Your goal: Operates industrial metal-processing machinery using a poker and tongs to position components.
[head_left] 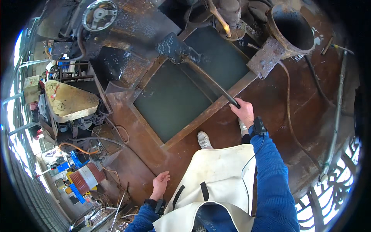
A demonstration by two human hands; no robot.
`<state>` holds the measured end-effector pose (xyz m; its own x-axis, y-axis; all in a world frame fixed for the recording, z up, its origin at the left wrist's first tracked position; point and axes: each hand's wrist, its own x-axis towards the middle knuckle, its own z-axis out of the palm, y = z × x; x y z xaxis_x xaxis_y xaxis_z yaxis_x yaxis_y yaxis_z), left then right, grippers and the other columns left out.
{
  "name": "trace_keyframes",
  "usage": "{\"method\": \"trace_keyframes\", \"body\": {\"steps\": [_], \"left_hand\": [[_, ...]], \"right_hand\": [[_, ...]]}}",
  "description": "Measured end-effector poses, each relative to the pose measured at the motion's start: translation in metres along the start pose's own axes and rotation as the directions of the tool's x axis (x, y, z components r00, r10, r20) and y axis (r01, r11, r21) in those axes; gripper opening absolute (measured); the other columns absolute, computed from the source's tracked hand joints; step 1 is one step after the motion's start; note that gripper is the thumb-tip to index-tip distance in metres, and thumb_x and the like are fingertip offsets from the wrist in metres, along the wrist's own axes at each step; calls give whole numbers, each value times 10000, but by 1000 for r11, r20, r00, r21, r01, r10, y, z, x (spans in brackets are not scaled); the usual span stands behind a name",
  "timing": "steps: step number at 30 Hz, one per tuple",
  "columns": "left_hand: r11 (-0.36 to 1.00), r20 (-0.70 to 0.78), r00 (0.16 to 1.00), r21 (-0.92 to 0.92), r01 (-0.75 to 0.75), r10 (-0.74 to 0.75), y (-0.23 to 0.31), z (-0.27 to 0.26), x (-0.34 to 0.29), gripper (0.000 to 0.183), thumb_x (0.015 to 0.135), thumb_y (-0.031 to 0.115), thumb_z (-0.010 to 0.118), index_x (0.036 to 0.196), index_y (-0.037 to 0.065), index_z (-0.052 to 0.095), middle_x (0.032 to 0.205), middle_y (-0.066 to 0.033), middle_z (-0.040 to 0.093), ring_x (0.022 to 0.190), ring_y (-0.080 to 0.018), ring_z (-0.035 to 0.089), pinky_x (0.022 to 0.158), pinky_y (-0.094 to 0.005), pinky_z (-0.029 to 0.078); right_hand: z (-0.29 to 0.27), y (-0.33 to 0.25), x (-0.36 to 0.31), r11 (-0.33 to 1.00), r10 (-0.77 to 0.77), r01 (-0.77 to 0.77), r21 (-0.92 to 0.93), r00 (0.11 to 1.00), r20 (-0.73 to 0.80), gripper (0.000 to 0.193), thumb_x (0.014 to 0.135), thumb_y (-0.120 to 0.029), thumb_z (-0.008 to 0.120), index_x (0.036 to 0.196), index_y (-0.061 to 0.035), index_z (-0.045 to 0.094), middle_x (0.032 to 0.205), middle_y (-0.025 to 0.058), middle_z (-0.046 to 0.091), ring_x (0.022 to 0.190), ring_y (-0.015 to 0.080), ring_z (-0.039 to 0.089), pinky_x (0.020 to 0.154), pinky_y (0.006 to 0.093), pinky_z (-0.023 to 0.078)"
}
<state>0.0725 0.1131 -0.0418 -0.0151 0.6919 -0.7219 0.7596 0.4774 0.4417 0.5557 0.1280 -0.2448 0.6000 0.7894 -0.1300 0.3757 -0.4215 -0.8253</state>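
Nearest my camera is the cream apron (216, 174), spreading up from the lower edge. Beyond it I have the right hand (244, 111) with its fingers wrapped around the near end of a long-handled tool (211, 82). That tool lies ahead and to the left of those fingers, its long axis slanting across the rectangular tank (197, 122) to a dark, blocky head (172, 47) by the far side. The right hand is plainly the nearer one; the left hand (160, 185) hangs well apart, beside the apron, its fingers loosely curled with nothing visible in them.

I can't tell whether the blocky head rests on the tank's frame or hangs just above it, nor exactly how the handle joins it. The murky liquid (166, 108) hides the bottom, the right palm is turned from me, and the machinery (231, 15) ahead is cut off at the top.
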Motion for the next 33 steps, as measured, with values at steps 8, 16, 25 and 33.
{"method": "trace_keyframes", "body": {"steps": [8,16,25,33], "left_hand": [[995,-38,994,-14,-102,102,50,-21,-29,286,876,-61,473,1119,-7,615,942,-100,655,815,-153,622,750,-248,503],[977,-22,984,-119,-179,178,69,-28,-34,274,877,-63,485,1097,3,635,923,-87,654,798,-136,616,728,-250,508],[955,28,982,-240,-174,186,97,-15,-47,272,877,-64,486,1096,-1,634,923,-78,644,795,-130,598,730,-247,506],[959,23,995,-271,-85,94,70,-3,-52,258,888,-45,498,1108,-7,627,928,-89,641,798,-134,599,746,-248,506]], "right_hand": [[-56,-63,-35,995,-46,40,93,997,64,315,760,-225,730,1013,-49,663,751,166,655,674,276,663,626,344,519],[-159,-120,-82,989,110,-115,92,992,55,339,775,-270,712,1043,-68,664,765,161,659,697,302,659,650,351,522],[-322,-158,-98,914,356,-396,-90,887,-293,309,804,-283,681,998,-43,659,721,135,653,653,260,640,566,370,491],[-367,-88,64,161,6,-318,-935,947,-321,76,826,-187,571,833,-123,611,842,82,630,748,299,681,584,363,563]]}}
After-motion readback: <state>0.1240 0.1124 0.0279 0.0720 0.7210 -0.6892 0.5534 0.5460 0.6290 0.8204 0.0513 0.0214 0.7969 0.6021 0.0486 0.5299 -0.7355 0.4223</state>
